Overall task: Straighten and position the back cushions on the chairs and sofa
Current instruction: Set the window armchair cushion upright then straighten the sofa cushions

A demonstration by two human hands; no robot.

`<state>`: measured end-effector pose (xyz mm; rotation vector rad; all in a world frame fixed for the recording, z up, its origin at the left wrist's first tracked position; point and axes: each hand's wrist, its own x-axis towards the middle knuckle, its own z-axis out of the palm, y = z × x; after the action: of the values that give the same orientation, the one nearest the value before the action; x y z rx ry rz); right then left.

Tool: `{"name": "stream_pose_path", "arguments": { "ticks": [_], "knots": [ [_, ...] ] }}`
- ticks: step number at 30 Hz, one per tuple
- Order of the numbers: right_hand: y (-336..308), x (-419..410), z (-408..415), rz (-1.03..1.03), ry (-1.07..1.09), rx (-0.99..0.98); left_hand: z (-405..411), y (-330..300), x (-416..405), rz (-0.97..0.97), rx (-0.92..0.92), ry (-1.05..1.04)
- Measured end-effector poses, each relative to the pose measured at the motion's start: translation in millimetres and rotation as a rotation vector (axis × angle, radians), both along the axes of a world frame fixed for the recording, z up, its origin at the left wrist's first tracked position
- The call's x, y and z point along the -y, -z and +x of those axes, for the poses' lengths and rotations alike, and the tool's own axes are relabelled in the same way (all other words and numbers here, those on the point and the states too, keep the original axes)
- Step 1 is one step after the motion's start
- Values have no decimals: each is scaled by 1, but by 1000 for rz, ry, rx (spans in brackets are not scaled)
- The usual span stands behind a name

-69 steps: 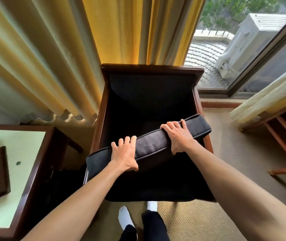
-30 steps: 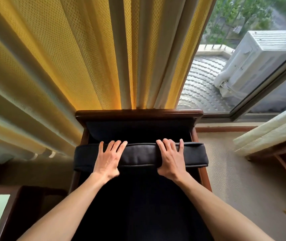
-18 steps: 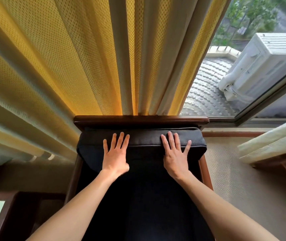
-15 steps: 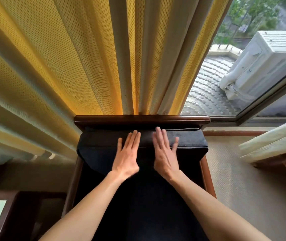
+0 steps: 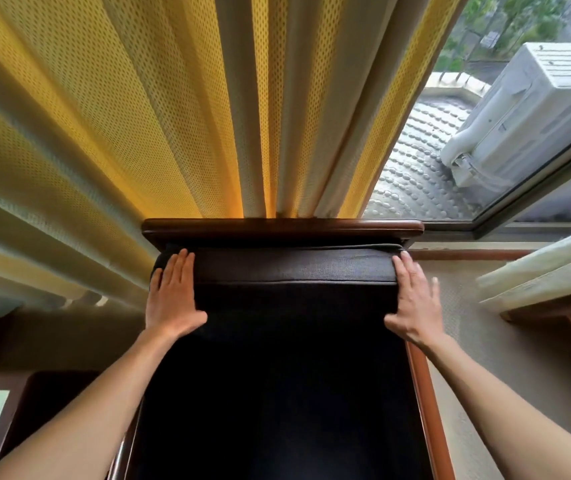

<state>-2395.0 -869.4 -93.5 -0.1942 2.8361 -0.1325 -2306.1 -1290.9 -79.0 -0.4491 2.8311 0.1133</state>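
Dark back cushion [image 5: 294,266] stands upright against the chair's wooden back rail [image 5: 282,227], just under the rail's top edge. Left hand [image 5: 173,294] lies flat with straight fingers on the cushion's left end. Right hand [image 5: 414,301] lies flat with straight fingers against the cushion's right end, thumb spread toward the seat. Neither hand grips anything. Yellow curtain [image 5: 173,109] hangs behind the chair; window [image 5: 485,116] at right.

Left hand [image 5: 173,292] and right hand [image 5: 414,303] lie flat, fingers straight.
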Motion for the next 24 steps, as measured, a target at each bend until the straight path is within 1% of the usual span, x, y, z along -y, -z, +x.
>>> {"name": "stream_pose_path", "arguments": {
  "ticks": [2,3,4,6,7,8,11,13,15,19,20,22,24],
  "knots": [
    [-7,6,-2,87,74,7,-7,-7,-7,-9,54,-70],
    [-12,18,-3,129,84,-26,-13,-11,-20,-6,61,-75],
    [-16,34,-3,140,65,-62,-18,-14,-38,6,57,-29],
    [-19,69,-2,97,-90,-95,-28,-12,-77,35,45,153],
    [-17,84,-3,82,-175,-73,-32,-10,-89,44,51,211],
    [-17,94,-7,80,-229,-46,-37,-8,-92,41,56,230],
    [-21,99,-24,116,-257,-22,-51,-4,-72,-4,44,240],
    [-28,97,-29,106,-309,-14,-50,-7,-63,-22,34,293],
    [-38,96,-25,94,-350,-41,-44,-13,-65,-46,-3,357],
    [-46,75,-7,94,-314,-179,-30,-17,-67,-97,-224,407],
    [-41,69,-4,87,-297,-195,-29,-13,-68,-103,-243,408],
    [-34,67,-2,84,-273,-132,-29,-7,-75,-94,-162,379],
    [-25,77,-5,81,-277,-89,-32,-4,-79,-72,-98,305]
  ]
}}
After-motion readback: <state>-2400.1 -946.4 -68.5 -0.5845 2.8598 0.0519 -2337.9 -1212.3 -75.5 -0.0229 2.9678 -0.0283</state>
